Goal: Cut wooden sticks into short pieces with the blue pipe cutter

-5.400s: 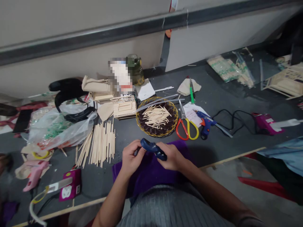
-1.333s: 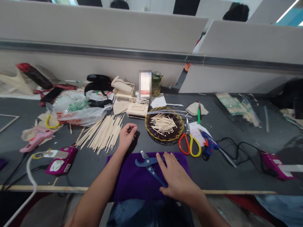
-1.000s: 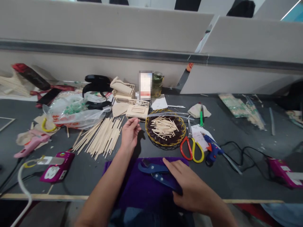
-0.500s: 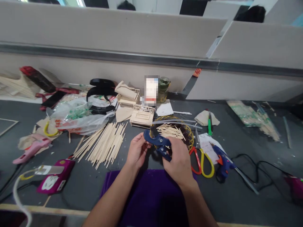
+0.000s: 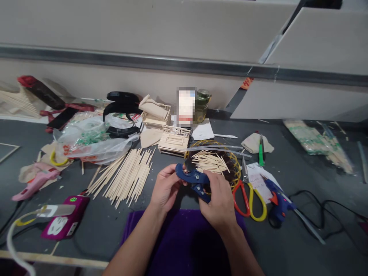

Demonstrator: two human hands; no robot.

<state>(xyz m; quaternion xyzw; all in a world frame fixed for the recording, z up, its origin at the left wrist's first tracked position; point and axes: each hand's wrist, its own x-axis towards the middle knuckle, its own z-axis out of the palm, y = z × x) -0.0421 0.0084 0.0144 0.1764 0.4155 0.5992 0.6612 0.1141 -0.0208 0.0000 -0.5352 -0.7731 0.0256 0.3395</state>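
Observation:
My right hand (image 5: 220, 201) is wrapped round the handles of a dark blue pipe cutter (image 5: 192, 175), held in front of me above the table's near side. My left hand (image 5: 165, 188) is closed at the cutter's jaw end, thumb and fingertips pinched together. What lies between those fingertips is too small or hidden to make out. Just behind the cutter, a yellow-rimmed woven basket (image 5: 237, 168) holds many short wooden sticks (image 5: 211, 161). To the left, longer wooden sticks (image 5: 126, 178) lie spread on the dark table.
Red-and-yellow-handled scissors (image 5: 249, 199) and a blue glue gun (image 5: 277, 207) lie right. Small stick-built models (image 5: 174, 142) and a blurred-out phone screen (image 5: 186, 107) stand behind. Left are a plastic bag (image 5: 94, 140), a pink glue gun (image 5: 37, 178) and a magenta power box (image 5: 66, 220).
The camera view has tilted down and shifted slightly left. Both hands stay at the blue pipe cutter, with the left fingers a little closer in at its jaw.

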